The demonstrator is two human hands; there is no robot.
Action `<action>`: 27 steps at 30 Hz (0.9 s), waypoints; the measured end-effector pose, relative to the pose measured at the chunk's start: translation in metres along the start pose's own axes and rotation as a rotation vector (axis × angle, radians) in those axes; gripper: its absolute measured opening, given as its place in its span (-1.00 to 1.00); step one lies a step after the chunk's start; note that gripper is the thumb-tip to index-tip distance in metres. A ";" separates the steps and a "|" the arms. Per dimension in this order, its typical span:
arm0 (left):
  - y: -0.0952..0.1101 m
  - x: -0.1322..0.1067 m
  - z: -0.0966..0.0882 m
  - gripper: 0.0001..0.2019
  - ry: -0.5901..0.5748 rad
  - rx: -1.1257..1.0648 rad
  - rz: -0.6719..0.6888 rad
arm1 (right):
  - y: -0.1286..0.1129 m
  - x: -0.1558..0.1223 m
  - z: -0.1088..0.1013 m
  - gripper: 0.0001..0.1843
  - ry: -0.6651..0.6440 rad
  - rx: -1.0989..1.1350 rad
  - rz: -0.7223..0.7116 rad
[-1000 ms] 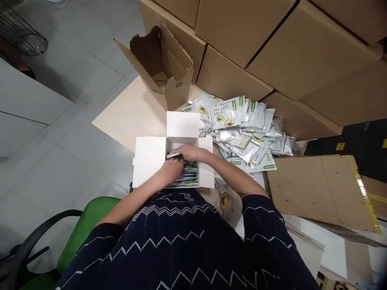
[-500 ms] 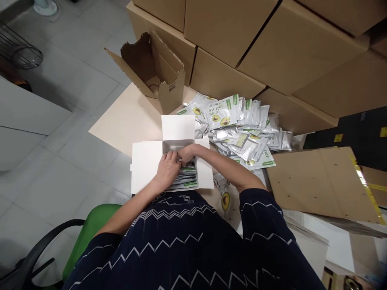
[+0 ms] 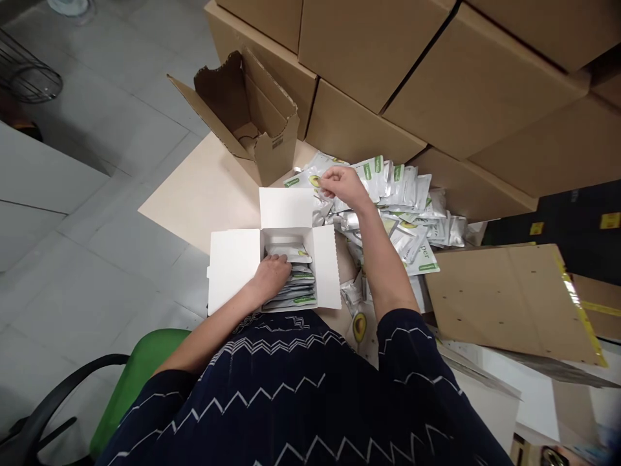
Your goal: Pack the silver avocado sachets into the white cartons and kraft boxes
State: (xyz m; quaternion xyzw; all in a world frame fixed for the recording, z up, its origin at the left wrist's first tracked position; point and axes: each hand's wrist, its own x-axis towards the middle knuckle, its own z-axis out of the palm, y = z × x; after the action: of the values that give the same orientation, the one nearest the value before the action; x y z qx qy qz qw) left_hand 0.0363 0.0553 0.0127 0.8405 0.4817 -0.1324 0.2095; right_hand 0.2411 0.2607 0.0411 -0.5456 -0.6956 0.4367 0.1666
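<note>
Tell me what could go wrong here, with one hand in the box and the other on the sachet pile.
The right hand reaches into a loose, overlapping sachet pile; it may lift more than one. The white box overhangs the table edge, steadied only by the left hand pressing the packed sachets; it could tip.

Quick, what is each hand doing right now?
Left hand: flat on the packets in the white box.
Right hand: pinching a packet on the pile.

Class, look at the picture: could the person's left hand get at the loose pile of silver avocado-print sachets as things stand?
Probably yes: the left hand rests on the sachets in the open white carton, and the loose pile lies just beyond it, unblocked.
</note>
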 end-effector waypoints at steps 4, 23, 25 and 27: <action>-0.001 0.001 0.002 -0.71 -0.001 0.015 0.005 | 0.046 0.033 0.028 -0.37 0.033 -0.420 0.175; -0.005 0.000 0.003 -0.76 0.091 -0.018 -0.012 | 0.039 -0.018 -0.037 -0.73 0.156 -0.136 -0.011; -0.004 -0.001 0.002 -0.77 0.083 -0.016 -0.011 | 0.020 -0.043 -0.054 -0.68 0.260 -0.054 -0.108; -0.002 -0.003 0.001 -0.77 0.075 -0.025 -0.008 | -0.003 -0.069 -0.065 -0.67 0.290 -0.014 -0.186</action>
State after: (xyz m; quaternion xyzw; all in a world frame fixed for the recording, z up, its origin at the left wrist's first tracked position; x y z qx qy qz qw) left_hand 0.0335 0.0533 0.0122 0.8402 0.4944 -0.0957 0.2014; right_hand 0.3097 0.2254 0.0967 -0.5374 -0.7146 0.3313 0.3012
